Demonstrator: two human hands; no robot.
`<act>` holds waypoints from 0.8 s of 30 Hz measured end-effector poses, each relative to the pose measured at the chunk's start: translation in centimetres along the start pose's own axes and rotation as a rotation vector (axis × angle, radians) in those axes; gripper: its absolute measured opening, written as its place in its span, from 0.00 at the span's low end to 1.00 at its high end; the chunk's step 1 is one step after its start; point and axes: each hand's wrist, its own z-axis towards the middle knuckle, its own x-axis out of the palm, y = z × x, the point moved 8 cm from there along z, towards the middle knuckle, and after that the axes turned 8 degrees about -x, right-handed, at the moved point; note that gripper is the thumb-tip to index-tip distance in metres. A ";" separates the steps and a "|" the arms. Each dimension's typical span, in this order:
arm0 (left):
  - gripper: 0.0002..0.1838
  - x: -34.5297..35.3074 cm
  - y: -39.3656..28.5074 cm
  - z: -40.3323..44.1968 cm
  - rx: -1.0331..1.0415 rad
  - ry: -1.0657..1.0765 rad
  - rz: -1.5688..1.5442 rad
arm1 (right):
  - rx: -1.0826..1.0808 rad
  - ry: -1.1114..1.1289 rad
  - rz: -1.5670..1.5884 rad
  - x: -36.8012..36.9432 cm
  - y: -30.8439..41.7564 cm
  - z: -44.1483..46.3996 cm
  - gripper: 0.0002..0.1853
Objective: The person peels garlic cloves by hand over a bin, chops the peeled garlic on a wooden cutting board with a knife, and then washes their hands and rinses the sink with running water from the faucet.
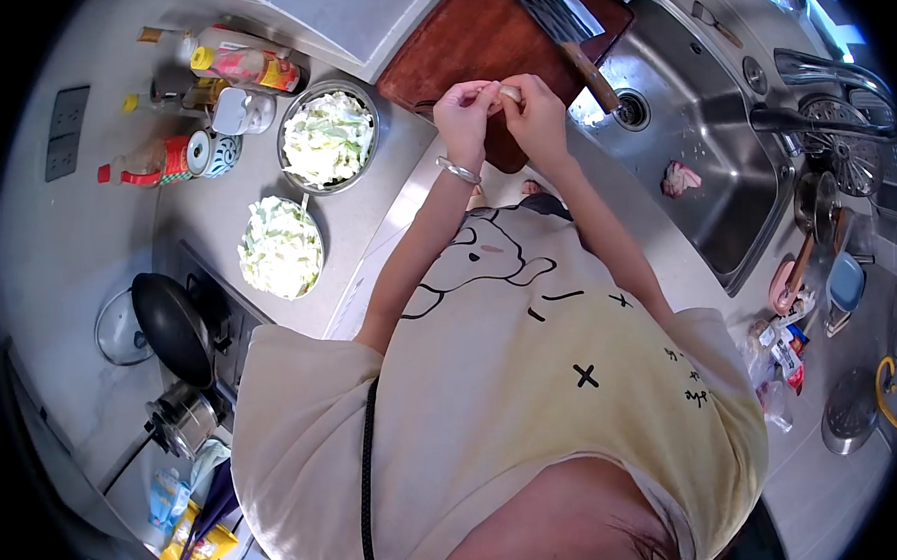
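My left hand (464,119), with a bracelet at the wrist, and my right hand (539,121) meet over the near edge of a reddish-brown cutting board (449,55). Between their fingertips is a small pale piece that looks like a garlic clove (510,93). Both hands are closed in a pinch on it, and the fingers partly hide it. A cleaver (563,35) lies on the board beyond my right hand, its wooden handle reaching over the sink edge.
Two bowls of chopped cabbage (328,138) (281,249) stand on the left counter near several bottles (244,69). A black wok (173,327) sits lower left. To the right is a steel sink (711,208) holding a pinkish-white scrap (679,179), under a faucet (812,121).
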 end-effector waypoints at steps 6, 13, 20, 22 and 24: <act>0.09 -0.2 0.8 0.8 -0.228 0.171 -0.103 | 0.506 0.374 0.846 3.8 -6.6 -0.8 0.10; 0.12 -0.5 1.5 1.6 -0.334 0.326 -0.038 | 0.725 0.509 1.056 4.9 -7.2 -1.6 0.14; 0.12 -0.6 1.6 2.0 -0.292 0.280 -0.069 | 0.712 0.384 1.056 4.8 -7.6 -1.3 0.13; 0.11 -0.7 2.0 2.2 -0.292 0.252 -0.113 | 0.648 0.291 0.977 4.5 -7.8 -1.0 0.12; 0.11 -0.7 2.1 2.4 -0.289 0.247 -0.138 | 0.561 0.241 0.906 4.3 -7.8 -0.7 0.12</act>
